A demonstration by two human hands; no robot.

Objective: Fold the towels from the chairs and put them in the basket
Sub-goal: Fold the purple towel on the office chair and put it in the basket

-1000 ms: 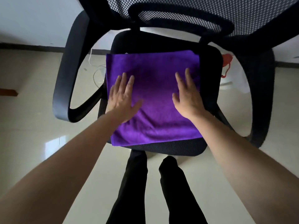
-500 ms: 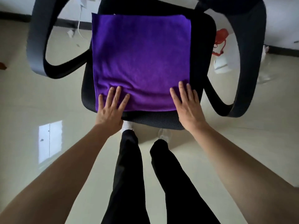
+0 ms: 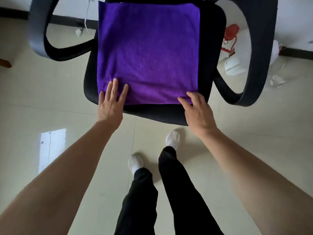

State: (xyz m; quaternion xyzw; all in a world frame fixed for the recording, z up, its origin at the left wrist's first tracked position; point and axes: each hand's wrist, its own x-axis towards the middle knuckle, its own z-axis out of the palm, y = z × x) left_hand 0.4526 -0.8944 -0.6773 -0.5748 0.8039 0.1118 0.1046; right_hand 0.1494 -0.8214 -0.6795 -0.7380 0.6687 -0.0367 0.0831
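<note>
A purple towel (image 3: 149,51) lies flat, folded into a square, on the seat of a black office chair (image 3: 211,48). My left hand (image 3: 111,102) rests with straight fingers on the towel's near left corner. My right hand (image 3: 197,109) is at the near right corner, its fingers bent at the towel's edge; whether they pinch the cloth I cannot tell. No basket is in view.
The chair's two curved armrests (image 3: 39,31) (image 3: 259,53) flank the seat. White and red bags (image 3: 232,48) and clear plastic lie on the tiled floor at the right by the wall. A white cable (image 3: 87,19) hangs at the left. My legs stand below the seat.
Both hands slid from the towel's middle back to its near edge. My right hand's fingers have bent at the corner. The camera has tilted further down.
</note>
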